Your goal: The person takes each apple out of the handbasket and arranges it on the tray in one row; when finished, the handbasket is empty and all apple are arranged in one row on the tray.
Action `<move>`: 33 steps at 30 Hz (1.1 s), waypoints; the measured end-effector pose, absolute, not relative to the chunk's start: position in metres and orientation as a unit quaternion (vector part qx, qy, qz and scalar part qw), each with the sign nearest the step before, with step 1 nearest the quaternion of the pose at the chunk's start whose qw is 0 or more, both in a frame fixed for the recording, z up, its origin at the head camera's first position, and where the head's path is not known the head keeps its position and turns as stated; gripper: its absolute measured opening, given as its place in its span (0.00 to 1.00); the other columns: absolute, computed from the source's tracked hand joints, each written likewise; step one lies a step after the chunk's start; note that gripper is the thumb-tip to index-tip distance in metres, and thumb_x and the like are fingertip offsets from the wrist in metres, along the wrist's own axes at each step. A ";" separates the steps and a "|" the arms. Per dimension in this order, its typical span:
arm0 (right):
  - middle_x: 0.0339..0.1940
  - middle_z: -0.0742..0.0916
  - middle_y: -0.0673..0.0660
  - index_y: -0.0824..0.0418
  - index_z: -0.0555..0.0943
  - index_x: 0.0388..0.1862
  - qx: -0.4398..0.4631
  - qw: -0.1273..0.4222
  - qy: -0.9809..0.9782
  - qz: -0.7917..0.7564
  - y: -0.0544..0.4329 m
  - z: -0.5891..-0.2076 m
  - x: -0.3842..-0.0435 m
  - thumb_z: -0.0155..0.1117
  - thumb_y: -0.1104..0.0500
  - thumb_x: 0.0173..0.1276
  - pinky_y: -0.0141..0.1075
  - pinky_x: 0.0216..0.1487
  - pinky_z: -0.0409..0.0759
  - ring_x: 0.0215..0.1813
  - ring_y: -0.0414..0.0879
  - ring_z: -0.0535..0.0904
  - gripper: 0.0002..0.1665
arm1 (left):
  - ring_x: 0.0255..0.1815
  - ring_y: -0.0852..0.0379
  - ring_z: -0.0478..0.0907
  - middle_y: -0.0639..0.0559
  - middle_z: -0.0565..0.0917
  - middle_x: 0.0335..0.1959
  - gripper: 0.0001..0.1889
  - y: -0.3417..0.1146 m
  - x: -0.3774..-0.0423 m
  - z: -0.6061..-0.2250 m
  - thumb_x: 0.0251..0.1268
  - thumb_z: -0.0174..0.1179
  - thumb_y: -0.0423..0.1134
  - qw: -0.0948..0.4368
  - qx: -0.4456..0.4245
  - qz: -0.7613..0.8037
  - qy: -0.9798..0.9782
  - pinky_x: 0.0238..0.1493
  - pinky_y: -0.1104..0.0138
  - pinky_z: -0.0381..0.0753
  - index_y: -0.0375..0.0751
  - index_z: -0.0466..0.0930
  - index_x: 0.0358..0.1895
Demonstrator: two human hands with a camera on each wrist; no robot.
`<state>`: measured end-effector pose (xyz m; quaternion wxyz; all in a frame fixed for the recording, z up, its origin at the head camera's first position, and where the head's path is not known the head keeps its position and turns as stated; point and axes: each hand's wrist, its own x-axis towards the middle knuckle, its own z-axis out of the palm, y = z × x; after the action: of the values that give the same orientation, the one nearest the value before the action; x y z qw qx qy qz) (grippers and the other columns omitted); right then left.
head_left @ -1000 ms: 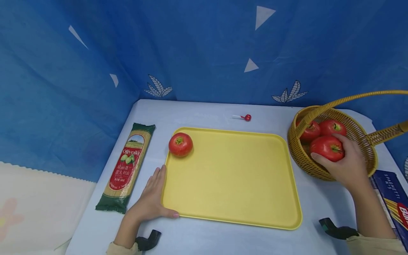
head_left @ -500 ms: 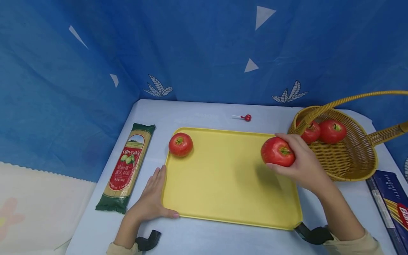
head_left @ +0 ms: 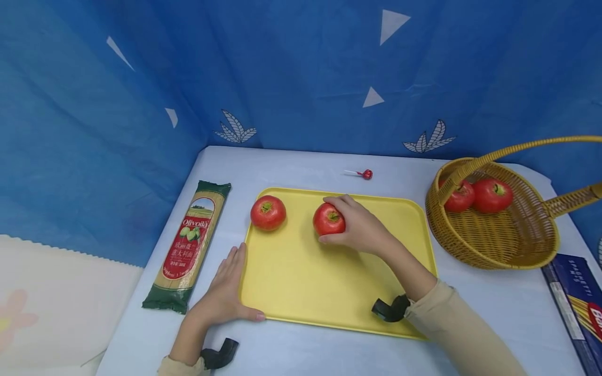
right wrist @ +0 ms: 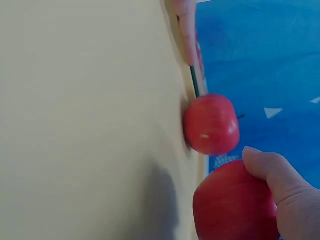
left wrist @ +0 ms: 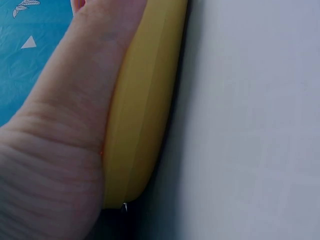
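Note:
My right hand (head_left: 359,227) grips a red apple (head_left: 328,219) over the upper middle of the yellow tray (head_left: 301,282). In the right wrist view the thumb lies along the held apple (right wrist: 235,205), and its shadow falls on the tray. Another apple (head_left: 268,213) sits in the tray's far left corner. My left hand (head_left: 223,292) rests against the tray's left edge near the front corner, fingers straight, thumb along the front rim. The left wrist view shows that hand (left wrist: 75,100) against the tray's yellow side (left wrist: 142,110).
A wicker basket (head_left: 489,245) with an arched handle stands at right, holding two apples (head_left: 492,195). A blue spaghetti box (head_left: 576,297) lies in front of it. A spaghetti bag (head_left: 188,245) lies left of the tray, and a red lollipop (head_left: 367,174) behind it.
My right hand has lifted an apple out of the basket and carried it left over the tray. The left hand has stayed at the tray's edge.

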<state>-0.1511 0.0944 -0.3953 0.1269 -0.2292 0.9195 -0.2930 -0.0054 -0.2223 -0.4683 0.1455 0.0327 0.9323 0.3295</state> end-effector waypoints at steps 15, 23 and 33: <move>0.71 0.70 0.56 0.48 0.63 0.77 -0.242 0.173 0.915 -0.273 0.053 -0.411 -0.172 0.77 0.38 0.52 0.51 0.55 0.84 0.63 0.54 0.75 0.56 | 0.83 0.42 0.31 0.45 0.37 0.83 0.85 -0.222 -0.004 -0.466 0.19 0.78 0.73 0.145 0.035 0.327 0.933 0.80 0.42 0.37 0.45 0.29 0.81; 0.71 0.69 0.54 0.46 0.54 0.80 -0.224 0.204 0.887 -0.349 0.053 -0.417 -0.171 0.77 0.43 0.57 0.51 0.58 0.83 0.68 0.53 0.71 0.59 | 0.83 0.41 0.31 0.44 0.37 0.83 0.84 -0.221 -0.006 -0.465 0.21 0.77 0.74 0.145 0.036 0.322 0.935 0.80 0.42 0.37 0.45 0.29 0.81; 0.76 0.65 0.52 0.44 0.52 0.81 -0.225 0.181 0.892 -0.347 0.062 -0.418 -0.165 0.76 0.38 0.55 0.55 0.62 0.80 0.74 0.54 0.64 0.61 | 0.83 0.40 0.31 0.42 0.37 0.83 0.84 -0.221 -0.004 -0.466 0.21 0.78 0.73 0.142 0.037 0.328 0.933 0.79 0.41 0.37 0.45 0.29 0.81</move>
<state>-0.1649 0.0619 -0.4183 0.1811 -0.2246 0.8924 -0.3469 -0.0045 -0.2215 -0.4661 0.1422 0.0370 0.9330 0.3285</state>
